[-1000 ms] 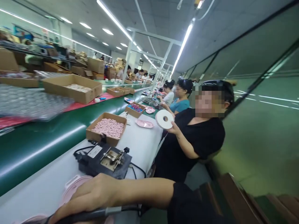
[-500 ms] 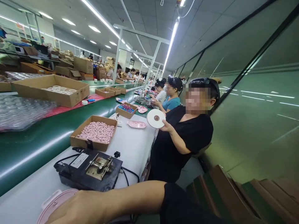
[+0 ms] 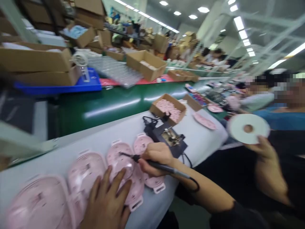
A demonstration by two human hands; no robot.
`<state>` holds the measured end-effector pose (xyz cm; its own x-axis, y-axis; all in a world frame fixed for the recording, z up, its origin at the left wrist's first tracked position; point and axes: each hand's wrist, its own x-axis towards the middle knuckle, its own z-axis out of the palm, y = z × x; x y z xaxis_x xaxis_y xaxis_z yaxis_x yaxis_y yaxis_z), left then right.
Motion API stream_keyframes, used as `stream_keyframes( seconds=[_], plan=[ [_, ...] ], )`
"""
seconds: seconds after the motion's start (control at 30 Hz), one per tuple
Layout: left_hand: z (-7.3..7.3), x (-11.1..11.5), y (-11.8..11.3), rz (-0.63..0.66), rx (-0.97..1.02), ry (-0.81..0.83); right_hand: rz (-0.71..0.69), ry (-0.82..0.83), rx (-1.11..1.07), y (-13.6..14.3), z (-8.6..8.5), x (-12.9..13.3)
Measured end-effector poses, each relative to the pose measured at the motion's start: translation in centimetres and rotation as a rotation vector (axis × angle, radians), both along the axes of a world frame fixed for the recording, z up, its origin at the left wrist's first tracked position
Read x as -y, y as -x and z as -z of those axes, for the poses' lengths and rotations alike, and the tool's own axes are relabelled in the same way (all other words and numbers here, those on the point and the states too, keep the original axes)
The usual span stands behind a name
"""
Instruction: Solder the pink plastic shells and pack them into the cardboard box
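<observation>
My right hand (image 3: 159, 157) grips a soldering iron (image 3: 166, 168) like a pen, its cord trailing along my forearm. The dark tip points down at a pink plastic shell (image 3: 116, 150); whether it touches cannot be made out. Fingers spread, my left hand (image 3: 106, 198) lies over the lower part of that shell and the neighbouring pink shell (image 3: 87, 163). A larger-looking pink shell (image 3: 39, 203) lies to the left, and another pink shell (image 3: 140, 143) is partly hidden behind my right hand. The shells stand in a row, hollow side up.
Beyond my right hand sits a black machine (image 3: 157, 133) with a metal mechanism. Behind it are a cardboard box (image 3: 156, 111) of small pink parts and a pink tray-like piece (image 3: 205, 121). A green conveyor (image 3: 114, 106) runs behind. At right, a co-worker's hand holds a white roll (image 3: 238, 132).
The view has swung left and down, bringing the row of pink shells and my left hand into sight. My right hand now shows with the soldering iron. The co-worker still holds the roll.
</observation>
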<state>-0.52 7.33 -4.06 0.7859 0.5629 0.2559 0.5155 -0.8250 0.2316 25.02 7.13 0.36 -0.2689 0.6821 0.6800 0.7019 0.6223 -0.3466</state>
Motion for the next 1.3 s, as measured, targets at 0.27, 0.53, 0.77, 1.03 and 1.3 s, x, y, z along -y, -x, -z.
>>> stream_keyframes(
  seconds=[0.27, 0.53, 0.77, 1.03, 1.3],
  plan=[
    [-2.5, 1.2, -0.8, -0.080, -0.051, 0.121, -0.035, 0.069, -0.016, 0.1, -0.8, 1.3],
    [-2.9, 1.2, -0.9, -0.083, -0.056, 0.161, -0.043, 0.105, 0.059, 0.5, -1.1, 1.2],
    [-3.1, 1.2, -1.0, -0.076, -0.049, 0.160, -0.030, 0.118, 0.085, 0.8, -1.4, 1.4],
    [-3.0, 1.4, -1.0, -0.080, -0.052, 0.187, -0.045, 0.148, 0.133, 1.1, -2.1, 1.1],
    [-3.2, 1.3, -1.1, -0.071, -0.053, 0.186, -0.078, 0.104, 0.135, 1.2, -1.9, 1.4]
  ],
)
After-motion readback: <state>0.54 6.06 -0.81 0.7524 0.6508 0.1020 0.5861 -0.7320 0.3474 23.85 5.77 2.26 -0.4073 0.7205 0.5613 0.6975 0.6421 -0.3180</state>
